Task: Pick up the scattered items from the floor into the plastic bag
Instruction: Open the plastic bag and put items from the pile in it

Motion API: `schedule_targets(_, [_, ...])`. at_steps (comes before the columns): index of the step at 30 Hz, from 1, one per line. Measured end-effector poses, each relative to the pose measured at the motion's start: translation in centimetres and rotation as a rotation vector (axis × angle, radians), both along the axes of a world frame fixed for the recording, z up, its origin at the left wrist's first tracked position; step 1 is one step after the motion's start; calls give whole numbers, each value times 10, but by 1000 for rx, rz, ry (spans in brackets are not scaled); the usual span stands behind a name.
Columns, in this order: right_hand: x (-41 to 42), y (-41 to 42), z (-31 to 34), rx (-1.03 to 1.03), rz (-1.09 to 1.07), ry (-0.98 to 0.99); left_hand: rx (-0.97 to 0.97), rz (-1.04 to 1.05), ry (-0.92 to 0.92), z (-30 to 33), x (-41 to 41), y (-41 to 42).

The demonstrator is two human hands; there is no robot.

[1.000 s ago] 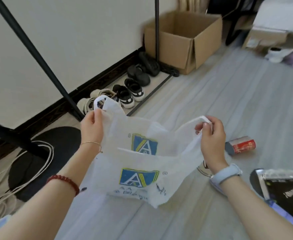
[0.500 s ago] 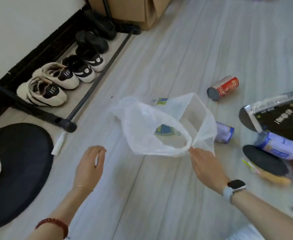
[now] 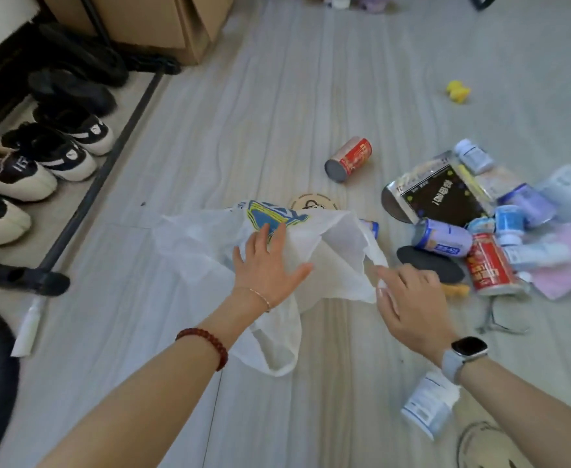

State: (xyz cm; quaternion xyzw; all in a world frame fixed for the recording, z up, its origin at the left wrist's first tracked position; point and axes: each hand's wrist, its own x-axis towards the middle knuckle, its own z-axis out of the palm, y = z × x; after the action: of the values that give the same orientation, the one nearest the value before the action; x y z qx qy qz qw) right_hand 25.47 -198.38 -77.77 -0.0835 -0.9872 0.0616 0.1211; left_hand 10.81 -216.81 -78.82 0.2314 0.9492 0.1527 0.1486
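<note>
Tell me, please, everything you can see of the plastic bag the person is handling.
The plastic bag is thin, white and translucent, printed with a blue-and-yellow logo near its far edge. It lies crumpled low over the floor, mouth open toward the right, one handle loop trailing toward the camera. The left hand presses on it with straight, spread fingers; the right hand pinches its rim. A round coaster shows just beyond it.

We see two bare forearms without sleeves. Behind the fingers of the left hand (image 3: 266,265), the wrist carries a thin gold chain, and farther back sits a dark red bead bracelet. Behind the right hand (image 3: 412,305) sits a black-faced smartwatch on a pale blue band.
</note>
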Motion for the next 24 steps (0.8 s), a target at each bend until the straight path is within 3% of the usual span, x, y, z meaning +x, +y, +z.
schedule_targets(4, [-37,-6,12,103,-206,82,-98,-27,18,-31,11,-15])
schedule_targets(7, [-66,-14,7,129,-101,14,-100,39,-85,-44,14,-26])
schedule_targets(9, [-80,-22,-4,143,13,-147,-49,85,-116,-49,12,-33])
schedule_targets(12, [-88,-33,-23,92,61,-460,197,147,-128,-46,9,-42])
schedule_targets(13, [-86,-36,-26,66,75,-479,302,182,-148,-42,10,-44])
schedule_targets(16, [-73,-47,-33,-71,115,-373,540,301,-243,-31,14,-51])
schedule_targets(18, [-63,-52,-37,-180,110,-419,652,385,-302,-27,17,-53])
schedule_targets(21, [-53,-62,-42,-245,97,-449,924,626,-577,-15,19,-52])
schedule_targets(24, [-46,-67,-47,-282,81,-340,1160,794,-823,-4,17,-52])
